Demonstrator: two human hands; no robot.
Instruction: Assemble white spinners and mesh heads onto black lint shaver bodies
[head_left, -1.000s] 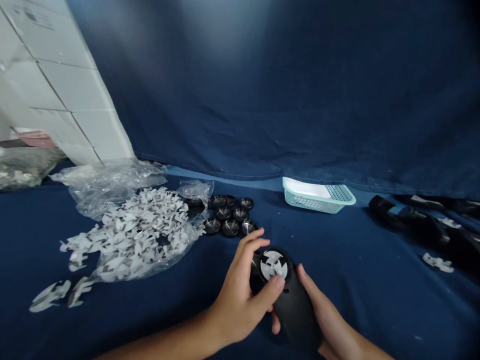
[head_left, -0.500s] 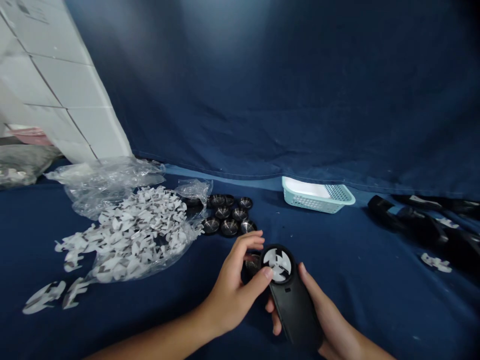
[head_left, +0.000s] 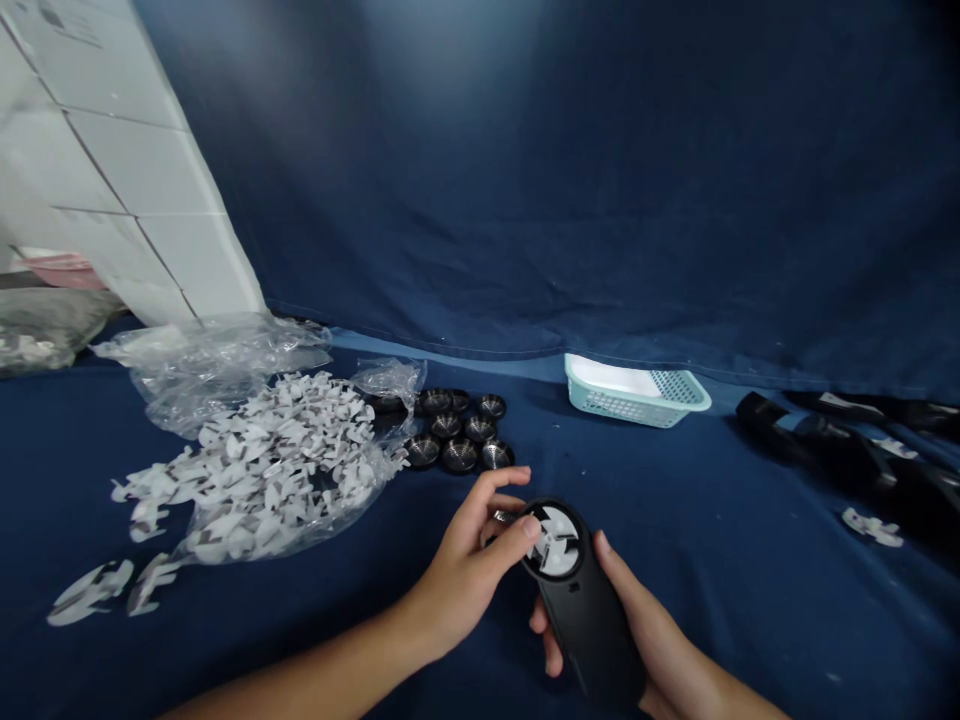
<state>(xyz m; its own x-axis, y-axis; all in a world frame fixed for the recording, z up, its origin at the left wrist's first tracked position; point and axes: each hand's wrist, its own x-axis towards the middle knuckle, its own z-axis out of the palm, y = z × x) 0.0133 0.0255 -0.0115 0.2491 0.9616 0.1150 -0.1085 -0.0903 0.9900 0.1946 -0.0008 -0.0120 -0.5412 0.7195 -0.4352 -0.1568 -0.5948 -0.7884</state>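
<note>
My right hand point(head_left: 637, 610) is wrapped round a black elongated device point(head_left: 589, 625) near the bottom centre. In the device's round end sits a white bladed piece point(head_left: 559, 540). The thumb of my left hand point(head_left: 469, 570) rests on the left edge of that round end. Between the fingers of my left hand is a dark metallic part point(head_left: 506, 516), mostly hidden. Several black perforated round caps point(head_left: 459, 455) lie just beyond my left hand. To the left, a large pile of white bladed pieces point(head_left: 277, 465) spreads over clear plastic.
A light blue basket point(head_left: 634, 408) with something white inside stands beyond the device. Black housings point(head_left: 847, 450) and a loose white piece point(head_left: 871, 526) lie at the right. Clear plastic bags point(head_left: 217, 355) lie at the back left, beside white boxes point(head_left: 142, 170).
The black device's round end has tilted slightly and dropped a little. The dark round part by my left fingers has turned and now shows as a thin edge.
</note>
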